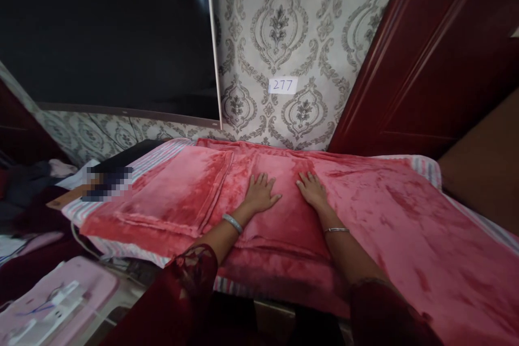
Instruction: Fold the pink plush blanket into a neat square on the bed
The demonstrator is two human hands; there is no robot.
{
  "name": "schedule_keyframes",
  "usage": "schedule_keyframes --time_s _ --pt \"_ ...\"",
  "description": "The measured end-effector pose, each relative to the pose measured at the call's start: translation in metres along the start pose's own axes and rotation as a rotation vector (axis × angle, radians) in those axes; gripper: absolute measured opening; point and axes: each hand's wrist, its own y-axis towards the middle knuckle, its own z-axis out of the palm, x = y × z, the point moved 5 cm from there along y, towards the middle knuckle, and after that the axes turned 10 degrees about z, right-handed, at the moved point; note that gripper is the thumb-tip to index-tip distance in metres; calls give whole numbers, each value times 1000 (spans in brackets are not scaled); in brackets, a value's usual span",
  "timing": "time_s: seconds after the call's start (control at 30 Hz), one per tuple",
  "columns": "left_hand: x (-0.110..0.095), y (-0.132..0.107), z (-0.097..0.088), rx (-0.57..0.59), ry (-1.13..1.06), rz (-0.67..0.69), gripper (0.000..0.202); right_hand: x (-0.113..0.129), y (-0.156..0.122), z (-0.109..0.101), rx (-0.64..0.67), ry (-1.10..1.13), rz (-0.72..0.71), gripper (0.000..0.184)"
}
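Blk TV (109,32), patterned wallpaper (278,16) w/ "277" tag (283,85), dk-red door (438,54)

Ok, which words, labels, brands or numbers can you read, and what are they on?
"277": handwritten on the rectangular white paper label on the grey-and-white patterned wallpaper.
Tiny marks on the lower frame of the large black flat-screen television: too small to read.
No other readable text.

Free room above pink blanket (290,221), wall (279,119) behind
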Motion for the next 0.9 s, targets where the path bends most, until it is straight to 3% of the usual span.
schedule_keyframes --time_s 0.17,0.33,0.53,0.7,0.8,0.9 --pt "1 3 -1 -4 12 -1 77 -12 -27 1 68 -38 -30 63" --pt "1 5 0 -6 14 -2 76 -21 -60 16 -10 -41 -32 64" --pt "-1 8 -15 120 -42 -15 74 -20 -65 4 11 2 -39 63" --pt "-31 -27 -35 124 -52 113 73 -23 -90 -3 51 33 -8 61" --pt "-52 -61 -26 147 -89 211 73 -22 -119 5 16 -16 -81 61" --pt "-58 -82 -10 176 -101 205 71 -21 -139 15 -11 -64 -122 62"
